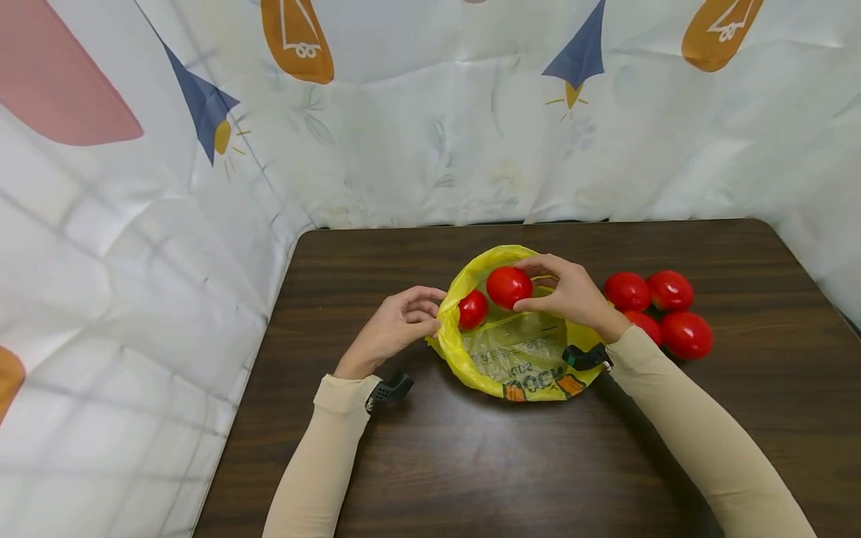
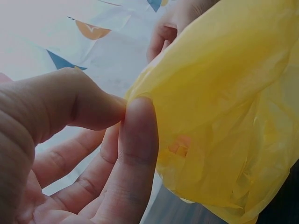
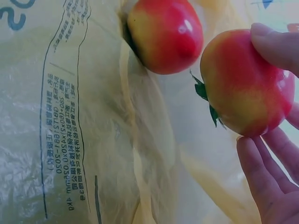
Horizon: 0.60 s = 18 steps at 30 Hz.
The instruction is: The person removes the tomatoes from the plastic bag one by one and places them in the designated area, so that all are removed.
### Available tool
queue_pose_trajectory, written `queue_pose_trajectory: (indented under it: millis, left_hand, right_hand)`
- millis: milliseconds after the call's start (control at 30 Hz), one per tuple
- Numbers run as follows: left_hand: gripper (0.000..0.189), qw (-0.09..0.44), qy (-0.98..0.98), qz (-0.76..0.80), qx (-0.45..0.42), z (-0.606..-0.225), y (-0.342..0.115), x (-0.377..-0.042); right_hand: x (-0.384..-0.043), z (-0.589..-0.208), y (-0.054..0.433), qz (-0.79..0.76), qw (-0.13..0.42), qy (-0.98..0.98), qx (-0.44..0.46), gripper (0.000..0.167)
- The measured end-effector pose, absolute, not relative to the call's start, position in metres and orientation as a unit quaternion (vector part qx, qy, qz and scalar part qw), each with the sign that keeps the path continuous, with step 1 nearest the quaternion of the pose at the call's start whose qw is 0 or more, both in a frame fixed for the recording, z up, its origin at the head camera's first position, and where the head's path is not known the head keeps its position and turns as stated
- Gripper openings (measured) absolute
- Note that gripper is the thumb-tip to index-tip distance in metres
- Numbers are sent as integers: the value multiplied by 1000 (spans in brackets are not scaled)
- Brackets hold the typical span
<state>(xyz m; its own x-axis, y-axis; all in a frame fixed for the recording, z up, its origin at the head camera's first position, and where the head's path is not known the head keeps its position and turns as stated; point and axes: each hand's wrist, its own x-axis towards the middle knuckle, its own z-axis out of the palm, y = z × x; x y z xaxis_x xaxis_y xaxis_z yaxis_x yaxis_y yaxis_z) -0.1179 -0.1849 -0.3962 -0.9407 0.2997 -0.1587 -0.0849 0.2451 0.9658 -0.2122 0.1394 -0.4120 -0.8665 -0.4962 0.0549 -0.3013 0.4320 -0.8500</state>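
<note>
A yellow plastic bag (image 1: 498, 351) stands with its mouth spread on the dark table. My left hand (image 1: 406, 321) pinches the bag's left rim between thumb and forefinger, plain to see in the left wrist view. Over the bag's mouth, my right hand (image 1: 568, 291) holds a red tomato (image 1: 509, 288) by its fingertips and thumb. Green leaves show on this tomato (image 3: 247, 84) in the right wrist view. Another tomato (image 1: 473, 309) lies inside the bag on the left, partly hidden by the rim.
Several more tomatoes (image 1: 686, 335) sit close together to the right of the bag, one partly behind the right forearm. The brown wooden table (image 1: 464, 463) reaches back to a printed white cloth (image 1: 430, 149), which also hangs along the left side.
</note>
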Motion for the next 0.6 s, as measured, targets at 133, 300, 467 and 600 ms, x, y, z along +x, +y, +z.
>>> queue_pose_trajectory:
  millis: [133, 300, 467, 600]
  left_hand:
    - [45, 157, 776, 607, 67, -397, -185, -119]
    - [46, 157, 777, 605, 67, -398, -185, -119]
    - [46, 159, 776, 606, 67, -398, -185, -118]
    - [45, 158, 778, 605, 64, -398, -184, -118]
  right_hand:
    - [-210, -411, 144, -479, 93, 842, -232, 65]
    - [-206, -407, 150, -474, 81, 845, -232, 63]
    - [-203, -404, 157, -473, 69, 846, -234, 63]
    - [-202, -403, 165, -472, 58, 848, -234, 62]
